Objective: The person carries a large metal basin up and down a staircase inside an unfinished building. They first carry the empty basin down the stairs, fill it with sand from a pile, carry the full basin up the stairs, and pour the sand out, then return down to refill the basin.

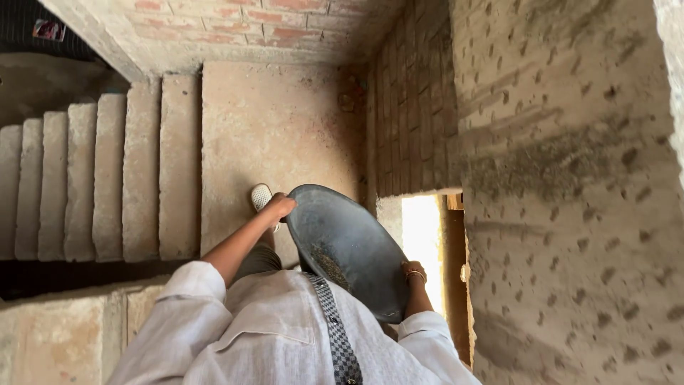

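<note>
I hold a dark round metal pan (349, 242) tilted in front of my body, its hollow side facing me. A little grey grit lies in its lower part (329, 267). My left hand (278, 207) grips the pan's upper left rim. My right hand (413, 271), with a bangle on the wrist, grips the lower right rim. Both sleeves are white and rolled up. A checked strap (335, 328) crosses my chest.
Concrete stairs (107, 171) run off to the left from a bare landing (271, 128). My white shoe (261, 195) stands on the landing. A brick wall (413, 100) and a rough plastered wall (570, 199) rise on the right, with a bright doorway (422, 235) between them.
</note>
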